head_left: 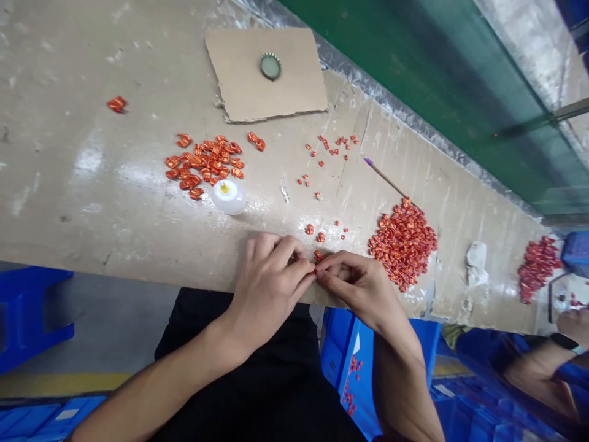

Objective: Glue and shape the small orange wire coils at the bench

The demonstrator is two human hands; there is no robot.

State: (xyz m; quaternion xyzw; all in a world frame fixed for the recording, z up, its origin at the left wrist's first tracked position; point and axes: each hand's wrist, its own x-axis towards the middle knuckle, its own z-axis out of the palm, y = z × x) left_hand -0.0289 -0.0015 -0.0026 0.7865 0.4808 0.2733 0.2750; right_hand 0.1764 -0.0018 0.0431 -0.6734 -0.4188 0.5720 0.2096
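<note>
Left hand (269, 288) and right hand (356, 285) pinch a small orange piece (313, 269) between fingertips.

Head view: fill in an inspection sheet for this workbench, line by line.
Surface: scuffed beige board workbench.
Job's things: crimped orange-red foil pieces in heaps and scattered; one small crimped piece pinched between both hands.
Clutter: brown cardboard sheet under a metal bottle cap; round white translucent cup; purple-tipped wooden stick; crumpled white tissue.
Hands: left hand and right hand meet at the fingertips.
Cables: nothing seen.
Surroundings: blue plastic crate; blue stool; co-worker's hand; green panel.
</note>
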